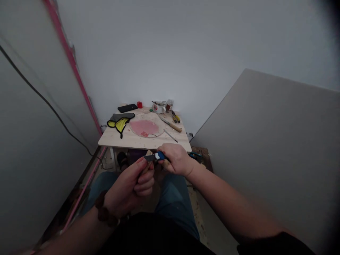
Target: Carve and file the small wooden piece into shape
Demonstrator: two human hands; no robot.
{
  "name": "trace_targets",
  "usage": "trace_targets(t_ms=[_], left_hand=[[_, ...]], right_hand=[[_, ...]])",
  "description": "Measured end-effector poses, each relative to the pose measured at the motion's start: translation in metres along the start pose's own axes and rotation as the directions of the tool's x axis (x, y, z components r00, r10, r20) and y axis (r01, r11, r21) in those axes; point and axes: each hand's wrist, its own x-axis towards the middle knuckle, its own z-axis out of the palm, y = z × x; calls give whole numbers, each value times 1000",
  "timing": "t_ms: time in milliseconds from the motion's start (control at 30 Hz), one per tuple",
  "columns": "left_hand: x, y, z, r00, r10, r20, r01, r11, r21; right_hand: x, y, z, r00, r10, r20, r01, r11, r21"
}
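Observation:
In front of my lap, my left hand (pixel 139 180) is closed around a small piece of wood (pixel 149 153), whose upper end sticks out past the thumb. My right hand (pixel 176 158) grips a utility knife (pixel 160 156) with a blue and white handle. Its dark blade lies across the wood, pointing left toward my left thumb; whether it cuts in cannot be made out. Much of the knife handle and the lower part of the wood are hidden by my fingers. Both hands are just short of the table's front edge.
A small wooden table (pixel 119 141) bears a pink-stained round board (pixel 135 132), a grey-and-yellow cloth (pixel 120 124), a black phone (pixel 127 108), a white mug (pixel 158 107), a jar (pixel 169 105), a wooden-handled knife (pixel 174 126) and pliers (pixel 175 117). A pale panel (pixel 278 141) stands at right.

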Motion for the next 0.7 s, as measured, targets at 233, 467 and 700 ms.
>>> trace_targets(t_ms=[233,467,700], left_hand=[[2,-4,-5,1000,-19,-8,18,999,-41],[-21,-1,14,995,6,99,-18,993,116],[-5,12,10,991,134,-19,-123,947,296]], right_hand=[[-3,8,11,999,13,33,-13,1000,-8],[-11,47,-2,907,415,73,-410,909,-76],[-13,52,-47,835,536,-126,-533,844,63]])
